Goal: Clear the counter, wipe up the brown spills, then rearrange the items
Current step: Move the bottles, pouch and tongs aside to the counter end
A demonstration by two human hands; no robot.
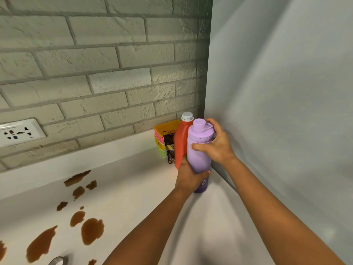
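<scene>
A purple water bottle [198, 155] stands upright in the counter's far right corner, its base on the white counter [133, 192]. My left hand [188, 175] wraps its lower body, and my right hand [214, 144] grips it near the shoulder and lid. Directly behind it stands an orange bottle [181, 142] with a white cap, touching or nearly touching the purple one. Several brown spills [91, 230] spread over the counter at the left, apart from both hands.
A dark coffee pouch [170, 148] leans against stacked coloured containers [162, 134] by the brick wall. A pale side wall [277, 111] closes the right. A wall socket [19, 132] sits at the left, and a metal object's rim [57, 261] shows at the bottom edge.
</scene>
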